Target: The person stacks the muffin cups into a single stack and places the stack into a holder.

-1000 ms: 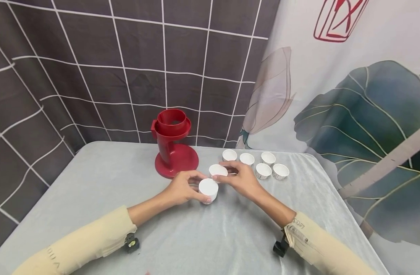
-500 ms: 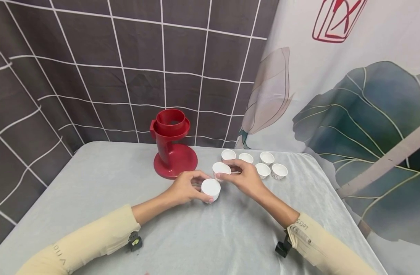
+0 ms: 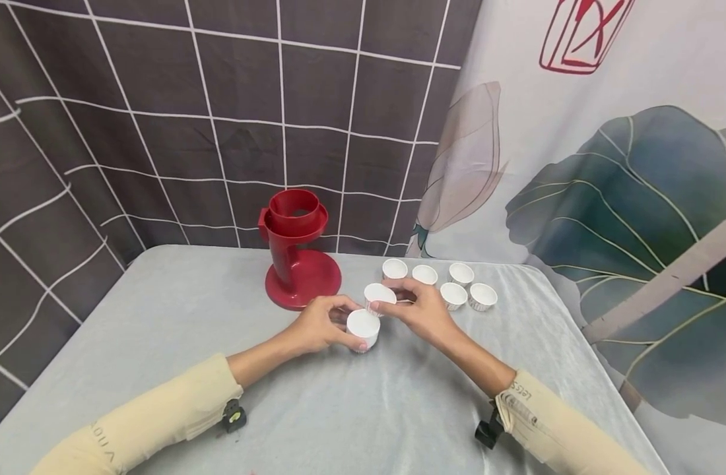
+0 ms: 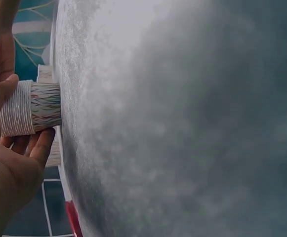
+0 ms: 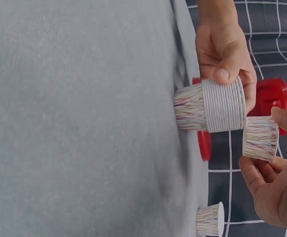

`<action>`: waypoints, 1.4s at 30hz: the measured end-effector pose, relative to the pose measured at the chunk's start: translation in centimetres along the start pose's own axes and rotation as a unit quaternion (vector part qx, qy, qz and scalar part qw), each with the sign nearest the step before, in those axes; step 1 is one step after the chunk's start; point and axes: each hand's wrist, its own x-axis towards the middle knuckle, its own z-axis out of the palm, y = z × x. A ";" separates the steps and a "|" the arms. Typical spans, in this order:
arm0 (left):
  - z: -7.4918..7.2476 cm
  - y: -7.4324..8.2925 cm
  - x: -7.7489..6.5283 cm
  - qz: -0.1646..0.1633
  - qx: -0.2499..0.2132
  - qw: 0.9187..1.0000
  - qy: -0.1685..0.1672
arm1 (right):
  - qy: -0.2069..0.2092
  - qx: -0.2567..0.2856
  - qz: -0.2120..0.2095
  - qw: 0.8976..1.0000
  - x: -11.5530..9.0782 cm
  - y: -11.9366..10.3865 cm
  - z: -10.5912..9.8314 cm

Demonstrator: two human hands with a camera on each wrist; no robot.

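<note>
In the head view, my left hand [image 3: 318,326] holds a stack of nested white paper cups [image 3: 363,323] at the table's middle, thumb on the near side. The left wrist view shows the stack [image 4: 32,108] upright, its many rims layered above a multicoloured streaked side, its base at the cloth. My right hand [image 3: 422,310] pinches a single paper cup [image 3: 379,292] by its side, just behind the stack. In the right wrist view this single cup [image 5: 261,138] is upright and raised, its bottom level with the stack's top rim [image 5: 241,103] and right beside it.
Several more paper cups [image 3: 454,296] stand upright at the back right of the table. A red plastic stand [image 3: 309,280] with a round base and a ring-shaped top is behind my left hand. Grey cloth [image 3: 220,290] covers the table; a dark checked curtain [image 3: 244,152] hangs behind.
Both hands, with the stack and the single cup, shifted slightly right by half a second ago. Since then the single cup has moved a little back left and nearer to me.
</note>
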 end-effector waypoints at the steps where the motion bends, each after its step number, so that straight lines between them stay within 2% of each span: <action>1: 0.0 0.0 0.0 0.003 0.000 1.000 -0.002 | -0.001 0.000 -0.002 1.000 -0.1 -0.1 0.1; 10: -0.1 0.2 -0.1 0.016 0.011 1.000 -0.006 | -0.025 0.020 -0.024 0.999 -0.6 -0.8 0.8; 24: 0.0 0.0 0.1 0.018 0.005 1.000 -0.009 | -0.052 0.047 -0.027 0.997 -1.6 -1.1 1.6; 33: 0.0 -0.1 0.1 0.017 -0.006 1.000 -0.012 | -0.048 -0.001 -0.033 0.998 -2.0 -0.4 2.0; 42: 0.0 -0.2 0.2 0.018 -0.006 1.000 -0.011 | -0.058 -0.011 -0.029 0.998 -2.1 0.1 2.4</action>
